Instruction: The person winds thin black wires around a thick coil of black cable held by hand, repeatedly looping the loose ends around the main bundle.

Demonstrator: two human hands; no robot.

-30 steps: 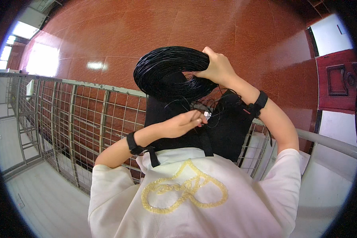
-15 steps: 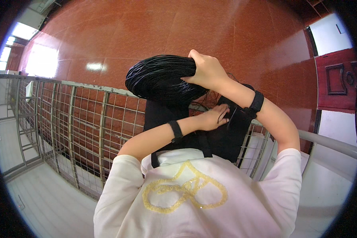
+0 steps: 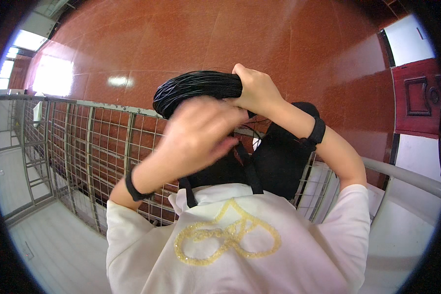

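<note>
Since half a second ago, one hand has travelled: the person's left hand (image 3: 196, 130) has left the lap near the right forearm, and is now higher and farther left, in front of the one thick ring-shaped coil of thin black strands (image 3: 198, 85). The coil sits almost where it was, its upper edge showing just beyond the left hand and to the left of the right hand (image 3: 257, 93), its lower part covered. That right hand is closed around the coil's right side, thumb and fingers gripping the bundle. Motion blurs the left hand; its fingers are partly bent, and I cannot tell whether they pinch a strand or touch the coil. A few loose black strands (image 3: 250, 131) hang just below the right hand.

Two black wristbands are worn, one behind each hand — a left wristband (image 3: 131, 186) and a right wristband (image 3: 317, 131). Nearer the body than both hands lie black cloth trousers (image 3: 284, 152), two narrow black straps (image 3: 254, 181) and one white short-sleeved shirt (image 3: 299, 255) bearing one sparkling yellow looped design (image 3: 181, 240). Left of the left hand stretches a grey metal grid frame (image 3: 89, 142); beyond both hands spreads a glossy red-brown tiled floor (image 3: 206, 39). Well apart to the right of the right hand stands one dark red panelled door-like piece (image 3: 404, 122).
</note>
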